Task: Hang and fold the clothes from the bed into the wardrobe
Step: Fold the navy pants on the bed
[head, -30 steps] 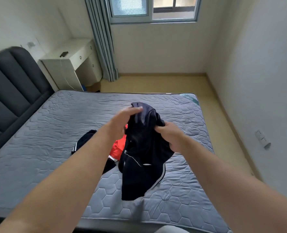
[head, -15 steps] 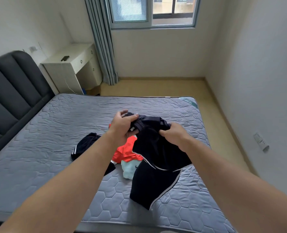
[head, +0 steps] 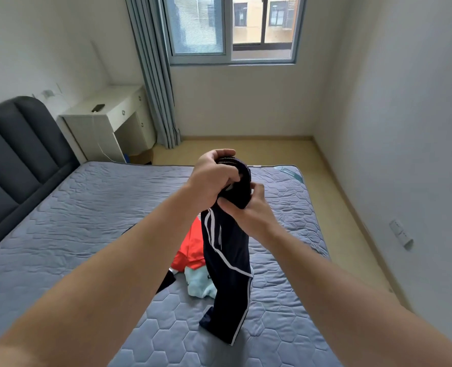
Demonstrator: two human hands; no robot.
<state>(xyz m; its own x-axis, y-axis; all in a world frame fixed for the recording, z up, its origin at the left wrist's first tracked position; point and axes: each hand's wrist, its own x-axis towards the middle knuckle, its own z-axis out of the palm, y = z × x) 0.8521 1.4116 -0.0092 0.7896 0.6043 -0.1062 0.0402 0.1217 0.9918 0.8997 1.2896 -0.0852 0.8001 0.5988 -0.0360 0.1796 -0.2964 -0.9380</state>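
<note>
A dark navy garment with white stripes [head: 227, 263] hangs from both my hands above the grey quilted bed [head: 87, 213]. My left hand [head: 214, 178] grips its bunched top end. Just below, my right hand [head: 248, 207] pinches the same fabric. The garment's lower end touches the mattress. Behind it on the bed lie an orange-red garment [head: 190, 250], a pale mint one [head: 198, 284] and a dark piece [head: 168, 280], mostly hidden by my left forearm. No wardrobe is in view.
A dark padded headboard [head: 15, 154] stands at the left. A white desk [head: 108, 120] with a small dark object sits in the far left corner beside blue-grey curtains [head: 153, 75]. Wooden floor [head: 246, 152] runs beyond and right of the bed; a white wall is at right.
Both hands have risen and come close together, lifting the navy garment so it hangs long and narrow. The mint garment is now more exposed. The camera tilted up.
</note>
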